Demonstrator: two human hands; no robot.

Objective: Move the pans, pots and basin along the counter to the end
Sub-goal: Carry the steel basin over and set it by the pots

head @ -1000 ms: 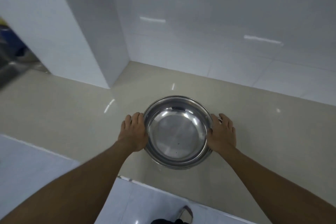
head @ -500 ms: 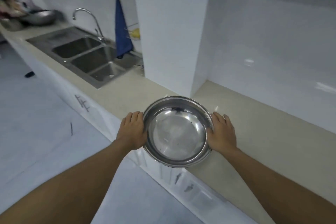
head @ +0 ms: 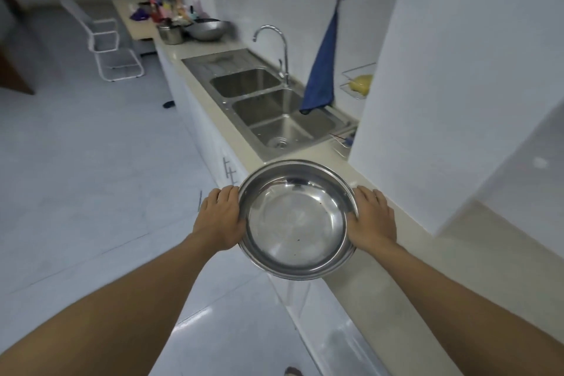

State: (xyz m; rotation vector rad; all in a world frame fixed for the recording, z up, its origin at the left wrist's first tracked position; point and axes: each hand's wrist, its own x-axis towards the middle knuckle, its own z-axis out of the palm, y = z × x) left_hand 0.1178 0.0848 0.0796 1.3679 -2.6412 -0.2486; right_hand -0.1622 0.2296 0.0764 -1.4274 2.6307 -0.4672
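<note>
Both hands are on the stainless steel basin (head: 297, 220), one at each side: the left hand (head: 220, 217) wraps the left rim, the right hand (head: 370, 218) clamps the right rim, thumbs over the lip and fingers curled underneath. That even, opposite grip makes sense, because a wide shallow bowl with no handles tips easily if carried from one side.

The basin is up in the air, held roughly level and hanging over the front edge of the beige counter (head: 360, 180), half above the floor. It is empty, only a few dark specks on the bottom.

Ahead along the counter lies the double sink (head: 265, 107) with its tap (head: 276, 43), a blue towel (head: 322, 73) hanging over the back edge. At the far end, past the drainboard, a wok (head: 207, 29) and a small steel pot (head: 171, 33) sit close together with bottles behind them. That cluster looks like the destination, so my read is the basin is mid-carry, with the whole sink stretch left to cross before it can be set down.
</note>
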